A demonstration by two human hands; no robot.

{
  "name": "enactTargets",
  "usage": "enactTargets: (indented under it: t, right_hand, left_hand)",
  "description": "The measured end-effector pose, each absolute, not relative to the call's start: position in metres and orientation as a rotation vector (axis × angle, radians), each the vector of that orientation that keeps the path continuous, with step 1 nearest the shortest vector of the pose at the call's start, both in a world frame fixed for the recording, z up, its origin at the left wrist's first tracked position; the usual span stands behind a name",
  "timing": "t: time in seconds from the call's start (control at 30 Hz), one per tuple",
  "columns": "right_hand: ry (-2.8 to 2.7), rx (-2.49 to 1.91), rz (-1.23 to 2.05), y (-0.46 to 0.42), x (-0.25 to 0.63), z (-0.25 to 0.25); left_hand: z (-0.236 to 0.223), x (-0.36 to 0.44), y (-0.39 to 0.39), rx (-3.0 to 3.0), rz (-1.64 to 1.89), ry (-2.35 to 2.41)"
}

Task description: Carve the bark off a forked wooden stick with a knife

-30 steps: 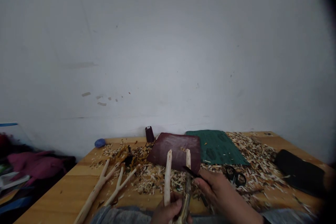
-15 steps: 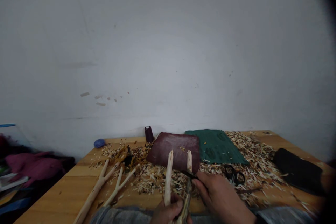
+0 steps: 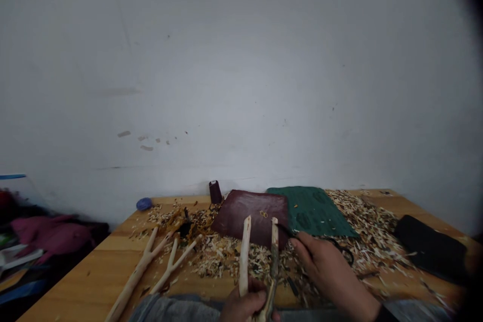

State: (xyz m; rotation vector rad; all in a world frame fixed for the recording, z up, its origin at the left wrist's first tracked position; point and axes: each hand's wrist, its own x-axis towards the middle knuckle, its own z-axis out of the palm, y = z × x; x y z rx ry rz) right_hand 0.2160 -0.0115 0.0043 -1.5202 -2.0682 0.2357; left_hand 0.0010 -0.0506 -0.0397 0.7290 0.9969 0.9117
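My left hand (image 3: 244,305) is wrapped around the lower part of a forked stick (image 3: 244,256), low in the view. Its left prong is pale and peeled; the right prong is bare near the top and keeps darker bark lower down. In my closed right hand (image 3: 329,267) is a dark knife (image 3: 285,230), its handle mostly hidden by the fingers. The blade points left and lies at the right prong's tip; whether it touches the wood I cannot tell.
Two peeled forked sticks (image 3: 133,279) lie left. Wood shavings (image 3: 215,259) cover much of the table. Behind are a maroon sheet (image 3: 234,211), a green sheet (image 3: 315,206) and a thread spool (image 3: 215,192). Partly hidden scissors (image 3: 347,255) and a black piece (image 3: 430,246) lie right.
My right hand has moved up and slightly right, bringing the knife from midway down the right prong to its tip. My left hand still holds the stick in nearly the same place.
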Motion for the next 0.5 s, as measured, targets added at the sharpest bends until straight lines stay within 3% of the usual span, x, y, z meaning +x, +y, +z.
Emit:
enactTargets:
  t: [0.1, 0.23, 0.5]
  right_hand:
    - [-2.21, -1.406, 0.331, -0.029, 0.193, 0.008]
    - [-2.344, -1.414, 0.215, -0.037, 0.177, -0.001]
    - [-2.169, -1.514, 0.138, -0.015, 0.203, -0.007]
  left_hand:
    - [-0.043, -0.001, -0.049, 0.658, 0.968, 0.999]
    - [-0.036, -0.004, -0.05, 0.656, 0.985, 0.959]
    - [-0.026, -0.003, -0.054, 0.601, 0.971, 0.815]
